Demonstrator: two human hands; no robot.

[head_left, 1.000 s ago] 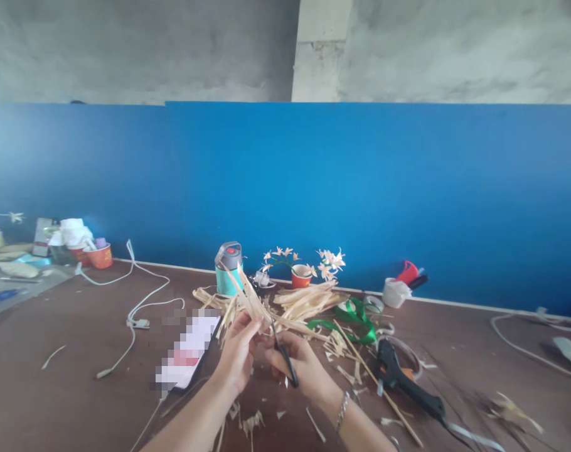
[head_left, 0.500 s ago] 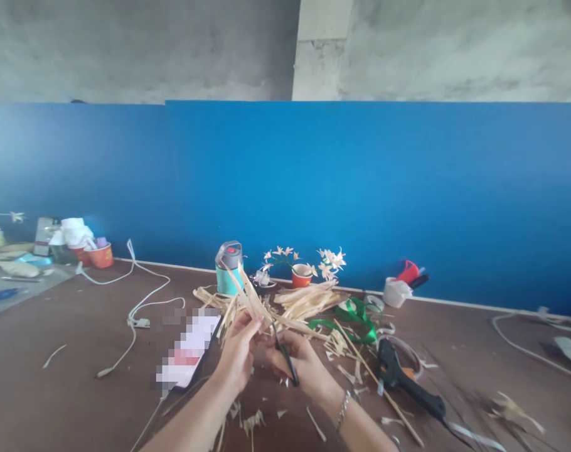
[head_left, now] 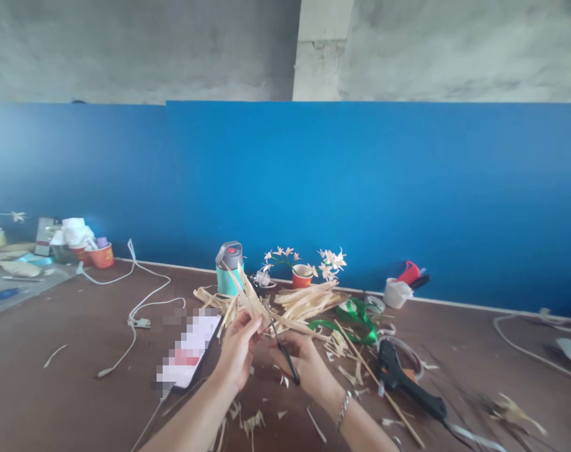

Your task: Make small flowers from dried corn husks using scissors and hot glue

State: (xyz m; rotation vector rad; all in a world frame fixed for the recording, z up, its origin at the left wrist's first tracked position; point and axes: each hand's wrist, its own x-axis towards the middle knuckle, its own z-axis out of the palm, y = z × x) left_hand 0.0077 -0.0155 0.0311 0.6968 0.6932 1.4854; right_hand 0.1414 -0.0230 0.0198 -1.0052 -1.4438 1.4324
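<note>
The left hand pinches a pale husk at its fingertips, long axis slanting forward and leftward, split tips pointing away. The right hand, just beside, grips scissors aimed at the husk's near end; its fingers sit slightly farther from the left hand than before.

cream strips, black-handled scissors, green ribbon

The scene is softly lit; the blue partition is paled by sheen at left, the phone is pixelated, and the side edges are blurred.
</note>
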